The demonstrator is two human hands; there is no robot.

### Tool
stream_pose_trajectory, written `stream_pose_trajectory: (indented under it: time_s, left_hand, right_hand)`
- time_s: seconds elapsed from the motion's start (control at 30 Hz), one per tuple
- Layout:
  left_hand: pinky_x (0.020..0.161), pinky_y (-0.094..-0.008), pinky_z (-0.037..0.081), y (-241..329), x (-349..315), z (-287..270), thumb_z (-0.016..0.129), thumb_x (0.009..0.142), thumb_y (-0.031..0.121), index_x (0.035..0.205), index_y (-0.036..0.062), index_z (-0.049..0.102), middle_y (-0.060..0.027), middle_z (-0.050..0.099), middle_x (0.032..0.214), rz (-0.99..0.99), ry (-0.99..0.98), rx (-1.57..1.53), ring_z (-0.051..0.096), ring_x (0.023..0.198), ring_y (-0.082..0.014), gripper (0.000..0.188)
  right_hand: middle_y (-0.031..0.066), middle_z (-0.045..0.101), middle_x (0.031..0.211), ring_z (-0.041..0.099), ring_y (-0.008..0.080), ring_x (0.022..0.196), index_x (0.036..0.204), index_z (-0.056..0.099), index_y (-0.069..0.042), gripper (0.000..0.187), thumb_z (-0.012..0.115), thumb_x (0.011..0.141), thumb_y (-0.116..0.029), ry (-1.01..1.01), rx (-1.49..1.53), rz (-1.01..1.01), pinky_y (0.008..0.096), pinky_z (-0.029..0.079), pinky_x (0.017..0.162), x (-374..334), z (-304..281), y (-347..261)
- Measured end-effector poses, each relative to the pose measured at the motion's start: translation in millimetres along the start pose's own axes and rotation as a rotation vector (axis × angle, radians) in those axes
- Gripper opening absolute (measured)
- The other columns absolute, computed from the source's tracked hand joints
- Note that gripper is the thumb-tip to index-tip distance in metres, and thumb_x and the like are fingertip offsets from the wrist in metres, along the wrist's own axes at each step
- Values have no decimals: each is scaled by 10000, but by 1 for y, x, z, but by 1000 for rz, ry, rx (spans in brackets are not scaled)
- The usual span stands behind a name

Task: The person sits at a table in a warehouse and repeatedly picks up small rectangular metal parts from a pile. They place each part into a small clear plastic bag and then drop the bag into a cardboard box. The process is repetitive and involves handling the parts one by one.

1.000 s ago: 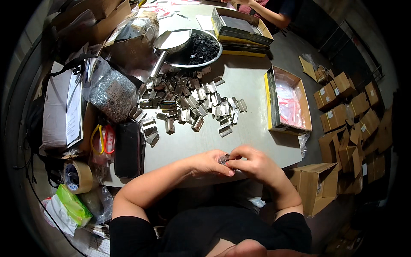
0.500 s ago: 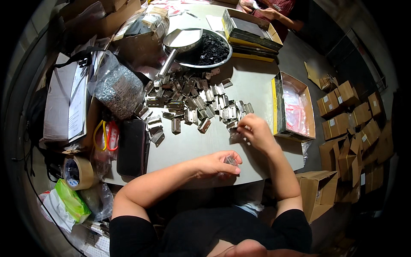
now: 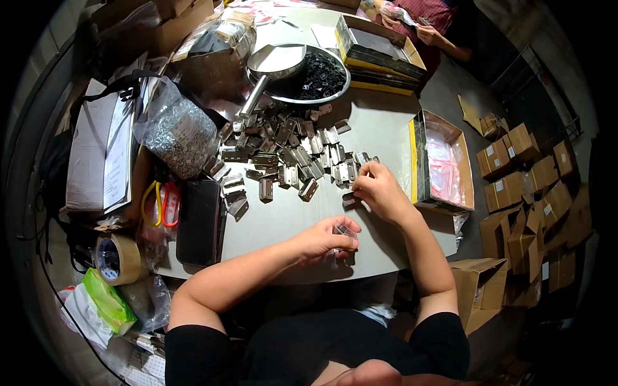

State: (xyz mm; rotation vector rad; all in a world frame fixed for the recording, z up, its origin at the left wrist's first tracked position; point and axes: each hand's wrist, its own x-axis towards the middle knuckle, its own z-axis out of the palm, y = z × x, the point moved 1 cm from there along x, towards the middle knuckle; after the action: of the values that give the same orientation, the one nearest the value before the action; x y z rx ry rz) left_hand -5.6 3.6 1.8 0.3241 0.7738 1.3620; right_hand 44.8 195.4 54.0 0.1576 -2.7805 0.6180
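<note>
My left hand point(image 3: 325, 239) is closed around a small clear plastic bag point(image 3: 346, 233) near the table's front edge. Farther right, my right hand point(image 3: 381, 193) is pinched at the near right end of a loose heap of shiny metal hinges point(image 3: 283, 151). A dark-looking metal hinge point(image 3: 351, 201) is at its fingertips, low over the tabletop; the fingers partly hide it.
Behind the heap stands a metal bowl point(image 3: 347, 82) of black parts with a handled scoop point(image 3: 254, 95) on it. An open box point(image 3: 468, 177) of small bags is right; a screw bag point(image 3: 180, 132) and dark case point(image 3: 198, 222) are left. A co-worker's hand point(image 3: 430, 35) shows far off.
My right hand has drawn slightly nearer with the hinge at its fingertips, off the heap's edge. My left hand has shifted a little left and turned with the bag. The co-worker's hands have moved.
</note>
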Motion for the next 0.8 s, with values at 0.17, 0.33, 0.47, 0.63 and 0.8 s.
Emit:
stream_pose_trajectory:
  time_s: [0.17,0.33,0.47,0.63,0.8]
  left_hand:
    - [562,-209,415,0,-3,1,758,786,95,1137,75,486,4,584,858,32,47,57,555,715,-71,445]
    - [671,-220,455,0,-3,-1,760,783,39,1167,55,495,18,579,929,61,-14,243,547,817,-67,466]
    - [768,-223,459,-4,0,-1,769,790,93,1202,57,494,0,569,1013,99,-72,335,538,924,-80,497]
    - [650,-201,440,-1,-3,-3,768,813,164,1174,82,503,23,586,908,-3,-58,386,534,771,-57,456]
    - [593,-188,407,0,0,2,764,820,174,1156,86,504,32,575,847,17,-63,378,504,694,-42,434]
  right_hand:
    - [146,614,819,616,341,780,912,587,-28,113,639,815,-4,-190,316,184,384,499,690,-21,-23,-40]
    - [152,616,902,620,321,785,949,603,-21,139,655,821,-15,-224,366,52,369,503,693,-36,-22,-60]
    - [134,625,919,623,288,783,952,653,-22,138,680,816,-20,-239,472,15,345,506,702,-35,-22,-73]
    - [153,640,817,628,289,780,901,659,-22,184,650,867,-203,-80,385,628,340,491,662,-25,-17,-26]
    - [165,610,964,611,337,811,836,633,-12,195,671,827,-203,191,-180,576,423,500,744,-26,8,9]
